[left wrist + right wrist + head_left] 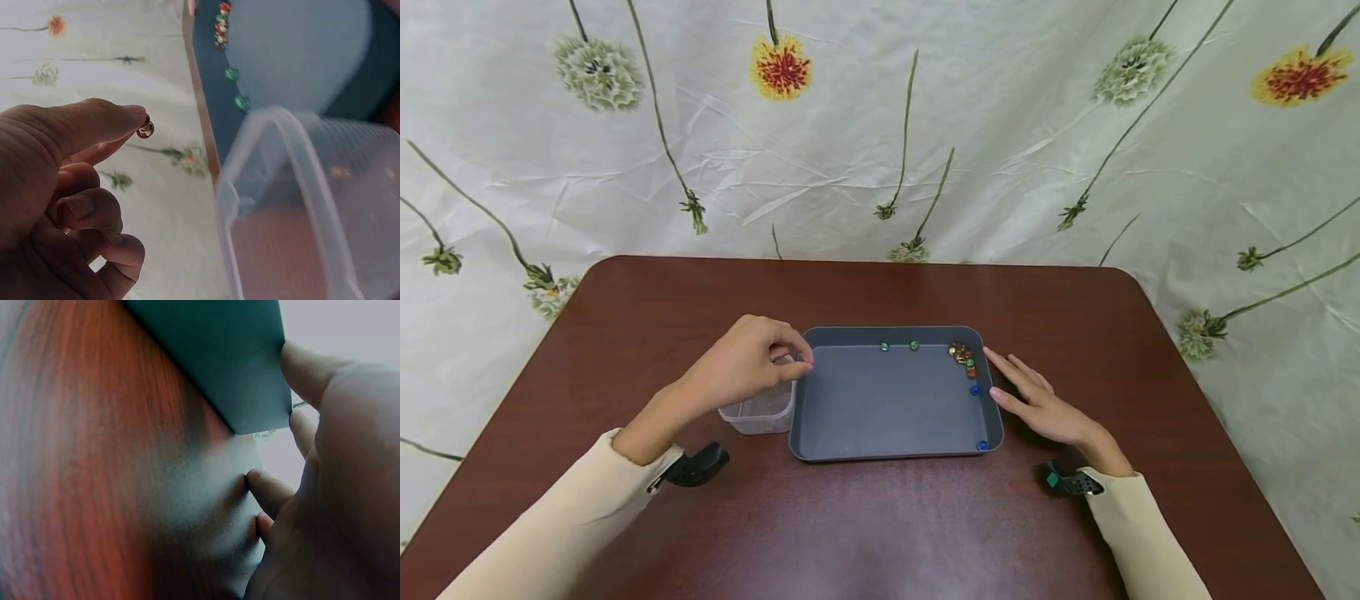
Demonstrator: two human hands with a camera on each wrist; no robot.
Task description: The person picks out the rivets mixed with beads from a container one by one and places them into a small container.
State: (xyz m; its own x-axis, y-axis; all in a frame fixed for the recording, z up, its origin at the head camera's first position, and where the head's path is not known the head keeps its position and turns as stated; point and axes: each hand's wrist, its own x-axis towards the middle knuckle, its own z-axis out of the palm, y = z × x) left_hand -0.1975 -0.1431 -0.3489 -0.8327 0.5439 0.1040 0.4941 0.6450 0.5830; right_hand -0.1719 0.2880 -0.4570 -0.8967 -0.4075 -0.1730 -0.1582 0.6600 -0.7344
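Observation:
My left hand (748, 358) pinches a small shiny gold bead (145, 129) between thumb and index finger, with the other fingers curled in. It hovers over a clear plastic container (758, 419), near the left rim of a grey tray (880, 457). Beside the tray's right edge, my right hand (1048, 408) is spread, its thumb and a fingertip touching the rim. Gold, red and green beads (961, 354) cluster in the tray's far right corner. Two green beads (913, 345) sit along the far side, and a blue bead (982, 446) lies at the near right corner.
Another blue bead (975, 390) lies by the tray's right wall. Tray and container stand side by side on a brown wooden table (880, 525). A flowered white cloth (835, 167) hangs behind the table's far edge.

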